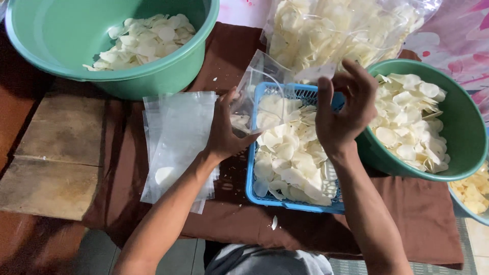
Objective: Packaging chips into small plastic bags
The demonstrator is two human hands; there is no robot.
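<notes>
Over the blue basket (254,193), both hands open a clear bag (257,94).

I sit at a low surface (153,214) covered by a dark brown cloth (417,219), with two worn wooden boards (56,158) lying at my left over reddish-brown ground. Beyond the cloth, at the far right, a pink flowered fabric (458,30) shows. Below my knees I see grey floor tiles (97,254), and the light is dim and even.
</notes>
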